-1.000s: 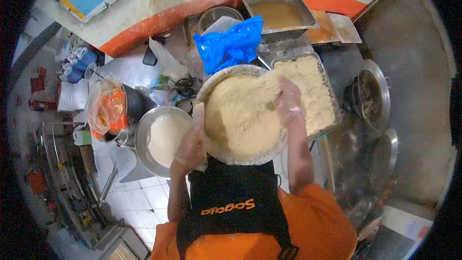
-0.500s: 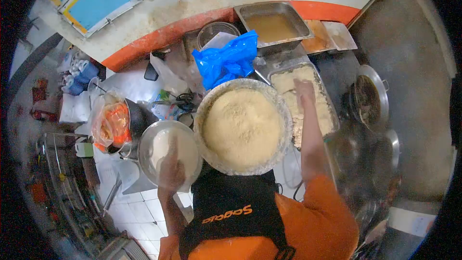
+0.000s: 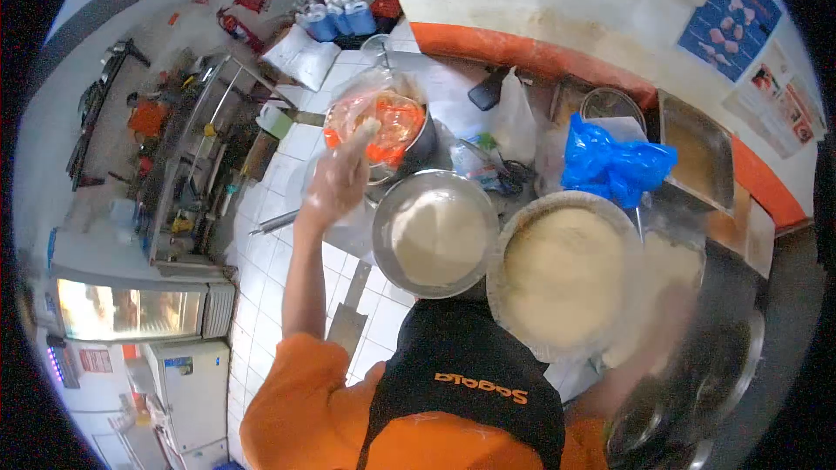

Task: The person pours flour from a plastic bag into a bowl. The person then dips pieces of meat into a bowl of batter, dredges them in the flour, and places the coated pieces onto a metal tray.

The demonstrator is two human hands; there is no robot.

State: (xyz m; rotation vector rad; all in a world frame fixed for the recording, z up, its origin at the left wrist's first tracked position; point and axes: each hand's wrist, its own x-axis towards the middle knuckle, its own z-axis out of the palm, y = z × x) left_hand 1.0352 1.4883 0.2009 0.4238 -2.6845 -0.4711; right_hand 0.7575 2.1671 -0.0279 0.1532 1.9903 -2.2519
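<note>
My left hand (image 3: 342, 176) reaches over the rim of a dark pot (image 3: 420, 141), its fingers stretched toward a clear plastic bag (image 3: 403, 87) of orange-red pieces inside. Pale wet coating shows on the fingertips; I make out nothing held. Just below stands a metal bowl (image 3: 380, 248) of creamy white batter (image 3: 440, 239). To its right is a larger round tub (image 3: 501, 296) full of pale yellow flour (image 3: 570, 270). My right hand (image 3: 662, 322) is smeared by motion over a tray of pale, flour-coated pieces (image 3: 670, 265), so its fingers cannot be made out.
A crumpled blue plastic bag (image 3: 614, 161) lies behind the tub. At the back right is a deep metal pan (image 3: 697, 144) of brownish liquid. Wide metal pans (image 3: 731, 374) stand at the right. Shelving (image 3: 196, 165) and a lit display fridge (image 3: 131, 309) are off to the left.
My left hand has left the batter bowl and moved up to the bag in the pot. My right hand has come nearer over the tray. The view has turned left.
</note>
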